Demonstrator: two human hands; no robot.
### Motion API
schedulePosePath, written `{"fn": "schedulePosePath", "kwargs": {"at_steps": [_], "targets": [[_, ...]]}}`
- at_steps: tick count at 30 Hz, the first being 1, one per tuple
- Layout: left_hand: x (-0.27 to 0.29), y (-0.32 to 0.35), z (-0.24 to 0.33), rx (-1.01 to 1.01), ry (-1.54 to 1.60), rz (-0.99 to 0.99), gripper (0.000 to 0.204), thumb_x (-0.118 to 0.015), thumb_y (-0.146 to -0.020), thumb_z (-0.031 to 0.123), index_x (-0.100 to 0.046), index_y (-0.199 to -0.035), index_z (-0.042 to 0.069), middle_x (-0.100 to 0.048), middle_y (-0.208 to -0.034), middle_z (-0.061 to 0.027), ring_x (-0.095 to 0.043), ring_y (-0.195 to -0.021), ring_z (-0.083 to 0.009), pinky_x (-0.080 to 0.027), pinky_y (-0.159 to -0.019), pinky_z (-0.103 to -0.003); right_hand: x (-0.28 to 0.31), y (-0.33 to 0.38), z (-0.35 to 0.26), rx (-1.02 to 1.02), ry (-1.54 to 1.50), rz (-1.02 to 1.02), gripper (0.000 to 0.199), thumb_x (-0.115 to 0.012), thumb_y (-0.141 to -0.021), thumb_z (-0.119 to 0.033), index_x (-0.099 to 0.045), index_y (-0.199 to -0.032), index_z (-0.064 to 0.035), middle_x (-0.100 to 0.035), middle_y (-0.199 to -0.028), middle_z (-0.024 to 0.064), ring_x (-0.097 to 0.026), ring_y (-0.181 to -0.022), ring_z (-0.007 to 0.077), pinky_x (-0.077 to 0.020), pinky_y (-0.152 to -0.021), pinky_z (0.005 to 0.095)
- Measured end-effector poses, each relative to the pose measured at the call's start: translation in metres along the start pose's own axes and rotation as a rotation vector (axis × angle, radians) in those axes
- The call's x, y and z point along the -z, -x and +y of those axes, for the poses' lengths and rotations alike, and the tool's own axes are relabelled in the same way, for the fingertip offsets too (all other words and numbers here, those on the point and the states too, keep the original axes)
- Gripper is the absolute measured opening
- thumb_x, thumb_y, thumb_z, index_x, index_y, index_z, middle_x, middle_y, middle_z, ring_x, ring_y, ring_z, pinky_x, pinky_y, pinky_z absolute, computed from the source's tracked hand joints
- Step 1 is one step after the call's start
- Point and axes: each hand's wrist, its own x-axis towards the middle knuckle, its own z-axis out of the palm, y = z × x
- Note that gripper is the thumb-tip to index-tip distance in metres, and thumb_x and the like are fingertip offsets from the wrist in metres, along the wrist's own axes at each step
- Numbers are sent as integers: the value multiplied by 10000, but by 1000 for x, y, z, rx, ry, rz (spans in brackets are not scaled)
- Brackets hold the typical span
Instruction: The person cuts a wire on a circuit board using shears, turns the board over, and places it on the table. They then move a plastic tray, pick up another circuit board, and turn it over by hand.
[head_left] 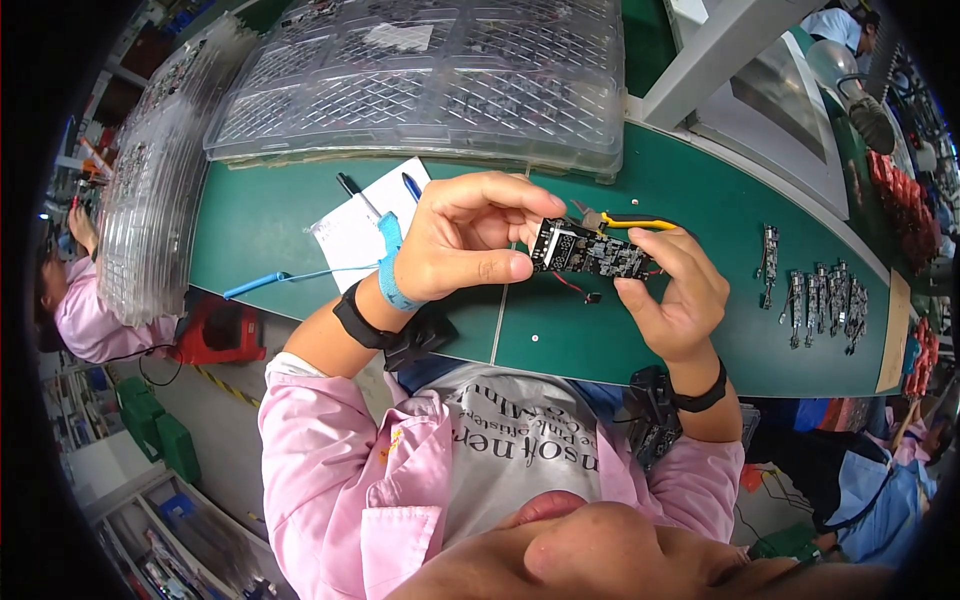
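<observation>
Between my two hands, above the green table, is a small black circuit board (pixel 600 254) with a white-framed display part at its left end. My left hand (pixel 480 235) pinches that end between thumb and fingers; a blue wrist strap with a cord circles its wrist. At the board's other end, my right hand (pixel 680 285) grips with thumb and forefinger. A short red wire with a dark connector (pixel 592 297) hangs below the board. Just behind it lie cutting pliers (pixel 630 220) with yellow-and-black handles, partly hidden by my hands.
Several slim circuit boards (pixel 825 303) lie in a row at the right, with a single one (pixel 769 265) apart. Clear compartment trays (pixel 420 100) stand at the back; more trays (pixel 170 180) are stacked at left. Pens and white paper (pixel 350 235) lie left. A grey frame post (pixel 715 60) rises back right.
</observation>
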Motion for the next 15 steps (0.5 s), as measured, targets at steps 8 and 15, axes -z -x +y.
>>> {"fn": "schedulePosePath", "kwargs": {"at_steps": [8, 15], "targets": [[1, -8, -1, 50, -117, 22, 389, -573, -726, -54, -480, -1104, -39, -544, -989, -112, -527, -884, -136, -430, -762, -251, 11, -16, 4, 94, 312, -84, 330, -661, -546, -25, -591, -869, -18, -572, -765, 111, -545, -663, 246, -436, -623, 320], [-4, -14, -10, 151, -309, 166, 352, -527, -769, -3, -464, -1115, -14, -528, -1042, -106, -517, -892, -148, -404, -779, -250, 65, 12, 33, -702, 465, -80, 171, -626, -632, -87, -550, -759, -1, -561, -640, 133, -548, -573, 249, -422, -548, 355]]}}
